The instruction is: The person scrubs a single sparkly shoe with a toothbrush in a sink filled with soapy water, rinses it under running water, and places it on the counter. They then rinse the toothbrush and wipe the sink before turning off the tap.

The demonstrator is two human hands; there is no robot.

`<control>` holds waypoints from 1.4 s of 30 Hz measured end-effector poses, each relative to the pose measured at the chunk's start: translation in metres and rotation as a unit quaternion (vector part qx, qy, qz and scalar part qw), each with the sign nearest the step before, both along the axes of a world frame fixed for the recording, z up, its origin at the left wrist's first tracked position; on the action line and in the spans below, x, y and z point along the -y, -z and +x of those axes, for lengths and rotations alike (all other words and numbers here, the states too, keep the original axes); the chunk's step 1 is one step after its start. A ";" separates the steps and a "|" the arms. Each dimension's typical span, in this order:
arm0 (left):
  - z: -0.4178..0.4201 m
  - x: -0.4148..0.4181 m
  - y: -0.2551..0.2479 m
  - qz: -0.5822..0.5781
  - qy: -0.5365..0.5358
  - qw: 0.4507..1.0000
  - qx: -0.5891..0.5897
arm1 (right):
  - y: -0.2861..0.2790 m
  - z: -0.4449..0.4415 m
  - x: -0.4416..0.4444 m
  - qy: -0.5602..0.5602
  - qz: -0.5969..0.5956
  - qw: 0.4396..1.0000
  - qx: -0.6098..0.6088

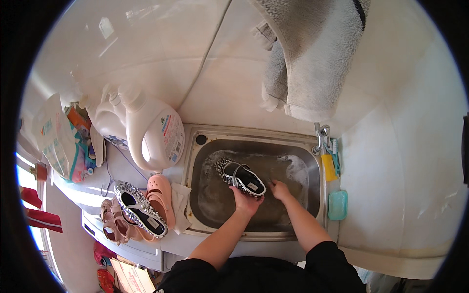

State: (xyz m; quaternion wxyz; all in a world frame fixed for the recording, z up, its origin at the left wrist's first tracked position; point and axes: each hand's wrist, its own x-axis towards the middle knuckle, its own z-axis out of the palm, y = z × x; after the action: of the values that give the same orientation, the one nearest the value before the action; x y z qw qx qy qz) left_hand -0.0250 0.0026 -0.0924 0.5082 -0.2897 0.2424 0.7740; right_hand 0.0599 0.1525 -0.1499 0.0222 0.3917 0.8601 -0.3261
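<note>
A silver sequined shoe with a strap and black insole (240,176) is held by the heel in my left hand (247,202), above the murky, foamy water of the steel sink (257,234). To its right, my right hand (279,190) is at the water, its fingertips partly hidden; whether it holds something is unclear. On the counter left of the sink lies a matching sequined shoe (141,209), resting on other footwear: an orange clog (161,194) and pink sandals (116,223).
Large white detergent bottles (155,128) stand behind the footwear. A faucet (320,139), yellow sponge (328,167), brush (335,146) and teal soap dish (338,205) line the sink's right side. A grey towel (311,66) hangs above. A white cloth (181,207) lies beside the basin.
</note>
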 end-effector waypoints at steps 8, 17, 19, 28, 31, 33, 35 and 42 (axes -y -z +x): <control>-0.003 0.000 -0.006 0.025 -0.093 0.995 0.040 | -0.146 0.010 0.053 -0.113 -0.019 0.988 -0.108; -0.008 0.003 0.002 -0.029 -0.099 0.993 0.062 | -0.105 -0.026 0.082 -0.127 0.159 0.979 0.009; -0.011 0.005 -0.022 -0.025 -0.102 0.990 0.092 | -0.130 0.003 0.082 -0.154 0.124 0.980 0.010; -0.008 0.000 0.025 0.016 -0.060 0.997 0.044 | -0.110 -0.031 0.087 -0.193 0.135 0.972 -0.002; -0.013 0.006 0.030 0.042 -0.077 0.995 0.043 | -0.133 -0.018 0.093 -0.226 0.087 0.970 0.026; -0.013 0.005 0.031 0.051 -0.077 0.995 0.036 | -0.163 0.009 0.086 -0.253 0.030 0.966 0.052; -0.012 0.003 0.030 0.045 -0.063 0.997 0.022 | -0.151 0.014 0.080 -0.256 0.044 0.965 0.037; -0.014 0.003 0.036 0.005 -0.032 0.999 0.009 | -0.123 -0.031 0.091 -0.215 0.115 0.969 0.033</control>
State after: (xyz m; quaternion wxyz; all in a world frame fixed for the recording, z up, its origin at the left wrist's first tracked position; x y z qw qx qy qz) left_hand -0.0389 -0.0005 -0.1282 0.4864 -0.3018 0.2249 0.7885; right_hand 0.0285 0.0614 -0.0266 0.0752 0.2079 0.9546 -0.1996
